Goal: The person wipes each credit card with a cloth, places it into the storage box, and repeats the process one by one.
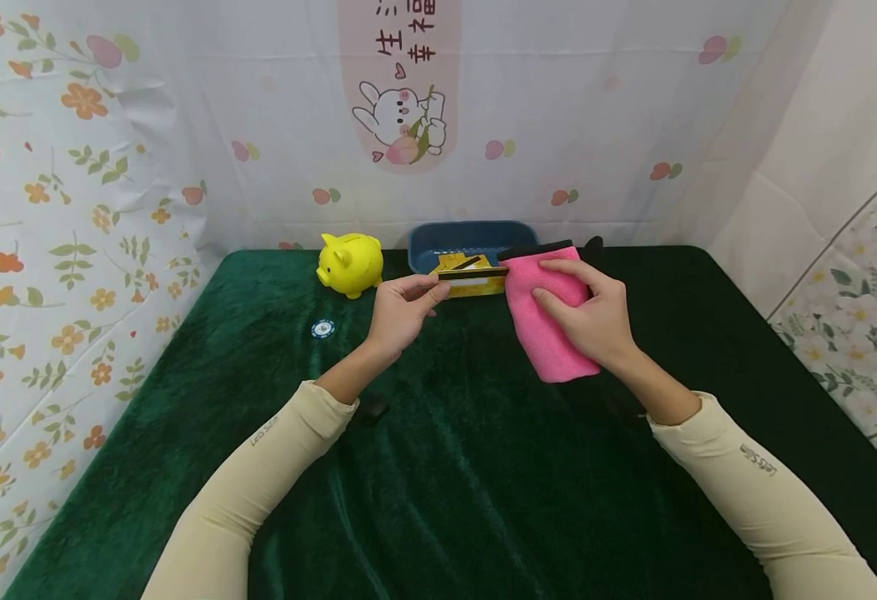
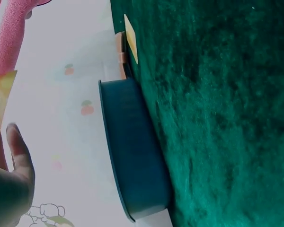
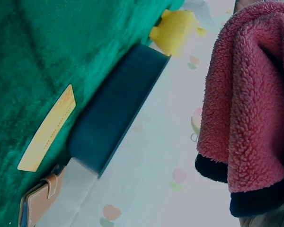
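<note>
My left hand [image 1: 401,312] pinches the left end of a yellow bank card [image 1: 476,281] with a black stripe, held above the table. In the left wrist view that card [image 2: 0,104] rises from the fingertips toward the pink cloth. My right hand [image 1: 592,312] grips a folded, fluffy pink cloth [image 1: 551,350] with black edging, its thumb and fingers across the front. The card's right end meets the cloth's left edge; whether they touch, I cannot tell. From the right wrist the cloth [image 3: 255,109] hides nearly all of the hand.
A dark blue tray [image 1: 472,229] stands at the table's back edge. Near it lie another yellow card [image 3: 49,132] and a brown strapped wallet [image 3: 42,198]. Further left are a yellow piggy bank [image 1: 352,264] and a blue-and-white poker chip [image 1: 323,328]. Green velvet [image 1: 438,483] covers the table.
</note>
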The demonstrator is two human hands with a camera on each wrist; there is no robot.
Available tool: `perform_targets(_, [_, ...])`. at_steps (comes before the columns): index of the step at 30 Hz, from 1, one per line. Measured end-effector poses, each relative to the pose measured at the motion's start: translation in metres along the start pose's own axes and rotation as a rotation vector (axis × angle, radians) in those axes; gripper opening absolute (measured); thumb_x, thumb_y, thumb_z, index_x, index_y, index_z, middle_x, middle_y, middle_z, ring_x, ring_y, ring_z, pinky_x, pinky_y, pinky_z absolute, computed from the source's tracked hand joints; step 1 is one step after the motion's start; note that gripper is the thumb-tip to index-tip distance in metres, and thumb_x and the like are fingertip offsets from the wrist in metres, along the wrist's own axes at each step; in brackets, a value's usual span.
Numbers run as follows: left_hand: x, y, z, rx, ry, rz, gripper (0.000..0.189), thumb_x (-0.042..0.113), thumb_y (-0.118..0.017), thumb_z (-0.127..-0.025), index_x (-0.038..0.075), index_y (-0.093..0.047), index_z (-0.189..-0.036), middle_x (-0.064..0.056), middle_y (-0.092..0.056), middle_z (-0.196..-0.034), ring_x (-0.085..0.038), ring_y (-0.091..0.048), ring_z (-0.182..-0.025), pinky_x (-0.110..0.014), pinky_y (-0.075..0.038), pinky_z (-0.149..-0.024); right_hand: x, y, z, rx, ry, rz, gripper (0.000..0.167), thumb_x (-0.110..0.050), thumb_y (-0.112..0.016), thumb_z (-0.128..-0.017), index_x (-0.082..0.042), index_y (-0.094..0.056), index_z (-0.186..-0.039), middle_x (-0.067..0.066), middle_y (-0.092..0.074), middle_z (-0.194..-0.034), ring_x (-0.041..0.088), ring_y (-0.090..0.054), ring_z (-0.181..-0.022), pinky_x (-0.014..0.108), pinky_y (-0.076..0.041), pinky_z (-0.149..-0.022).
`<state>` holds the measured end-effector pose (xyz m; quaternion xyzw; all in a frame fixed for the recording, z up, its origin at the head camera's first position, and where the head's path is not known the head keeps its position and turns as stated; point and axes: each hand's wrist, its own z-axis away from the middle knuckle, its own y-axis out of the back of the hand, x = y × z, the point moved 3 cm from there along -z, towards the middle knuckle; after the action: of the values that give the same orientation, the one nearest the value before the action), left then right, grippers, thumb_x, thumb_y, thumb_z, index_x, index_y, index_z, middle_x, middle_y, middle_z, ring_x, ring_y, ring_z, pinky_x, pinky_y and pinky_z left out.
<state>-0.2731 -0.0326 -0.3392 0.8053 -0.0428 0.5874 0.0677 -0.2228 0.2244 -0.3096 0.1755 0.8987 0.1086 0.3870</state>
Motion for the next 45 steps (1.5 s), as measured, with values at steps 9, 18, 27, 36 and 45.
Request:
perform_targets(9, [0.001,0.001,0.001,-0.121,0.019,0.092,0.024,0.003,-0.07,-0.092,-0.012,-0.066,-0.111,-0.025,-0.071,-0.105,-0.021,-0.073,-0.074,-0.025,-0.054,-0.054,-0.03,0.002,-0.003,0.02,-0.008,0.009,0.033,0.014,-0.07,-0.082,0.009,-0.066,-0.114,0.026,-0.065,-0.108,0.008,-0.059,-0.078,0.016,-0.051,-0.067])
perform_targets(18, [0.0,0.002,0.002,-0.113,0.174,0.181,0.026,0.006,-0.068,-0.094,-0.006,-0.062,-0.116,-0.023,-0.069,-0.114,-0.015,-0.074,-0.075,-0.021,-0.053,-0.054,-0.01,0.008,-0.007,0.059,-0.021,-0.02,0.036,0.007,-0.072,-0.083,0.001,-0.068,-0.119,0.008,-0.066,-0.11,0.015,-0.061,-0.085,0.02,-0.052,-0.069])
perform_targets(27, [-0.002,0.002,0.001,-0.122,0.211,0.208,0.03,0.003,-0.066,-0.094,-0.007,-0.061,-0.122,-0.023,-0.068,-0.117,-0.013,-0.073,-0.077,-0.023,-0.055,-0.059,-0.013,0.004,-0.005,0.039,-0.087,-0.088,0.035,0.002,-0.072,-0.086,-0.002,-0.068,-0.121,-0.002,-0.064,-0.111,0.021,-0.061,-0.087,0.023,-0.053,-0.069])
perform_targets(36, [0.002,0.002,0.001,-0.154,0.195,0.252,0.031,0.002,-0.063,-0.096,-0.008,-0.059,-0.125,-0.024,-0.066,-0.121,-0.014,-0.073,-0.08,-0.023,-0.056,-0.063,-0.012,-0.002,-0.003,0.015,-0.1,-0.081,0.035,0.001,-0.073,-0.086,-0.004,-0.069,-0.121,0.003,-0.065,-0.11,0.02,-0.061,-0.084,0.023,-0.053,-0.067])
perform_targets(45, [0.004,0.0,0.002,-0.172,0.182,0.313,0.029,-0.002,-0.061,-0.096,-0.01,-0.058,-0.123,-0.022,-0.07,-0.114,-0.015,-0.073,-0.078,-0.022,-0.056,-0.063,-0.013,-0.003,-0.004,0.014,-0.1,-0.043,0.035,0.005,-0.073,-0.085,0.0,-0.068,-0.12,0.012,-0.066,-0.11,0.015,-0.06,-0.08,0.021,-0.052,-0.064])
